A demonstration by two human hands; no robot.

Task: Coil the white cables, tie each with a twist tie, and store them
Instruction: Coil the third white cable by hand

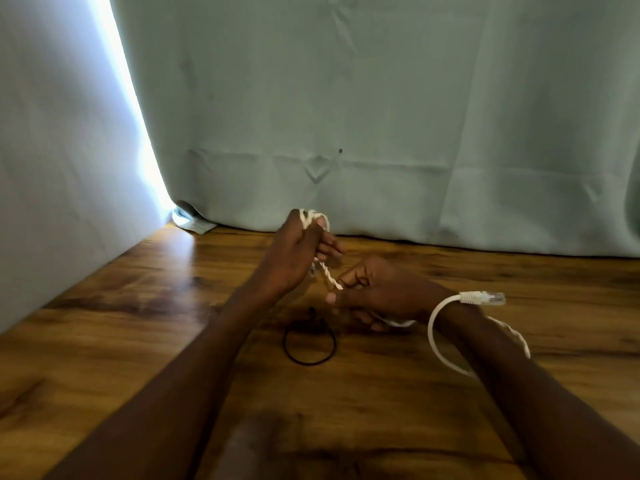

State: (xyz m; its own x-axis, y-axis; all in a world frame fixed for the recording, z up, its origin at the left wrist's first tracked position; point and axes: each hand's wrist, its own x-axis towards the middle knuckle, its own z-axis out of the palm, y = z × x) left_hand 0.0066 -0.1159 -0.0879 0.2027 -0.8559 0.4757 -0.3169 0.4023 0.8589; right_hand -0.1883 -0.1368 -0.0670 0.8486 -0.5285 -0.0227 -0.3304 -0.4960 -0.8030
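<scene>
Left hand (294, 252): fingers curled round loops of the white cable (327, 273), which show above the knuckles and between thumb and fingers. The hand is raised off the surface, back of the hand toward the camera.

Right hand (375, 289): thumb and forefinger pinch the same cable just below and to the right of the left hand's fingers. The remaining fingers are curled underneath, with a short length of white cable emerging beside them; whether they grip it cannot be told.

Between the two grips the cable runs as a short, taut, twisted-looking stretch, sloping down from the left hand to the right.

Beyond the right hand's fingers the cable passes under the wrist, arcs out in a loop on the near side of the forearm, and ends in a clear plug (483, 298) lying just beside the wrist. A further strand shows on the far side of the forearm.

Below both hands, on the wooden table (104, 341), lies a black loop (310, 342), apart from all fingers.

Behind the hands a pale green curtain (381, 116) hangs to the table's far edge.
</scene>
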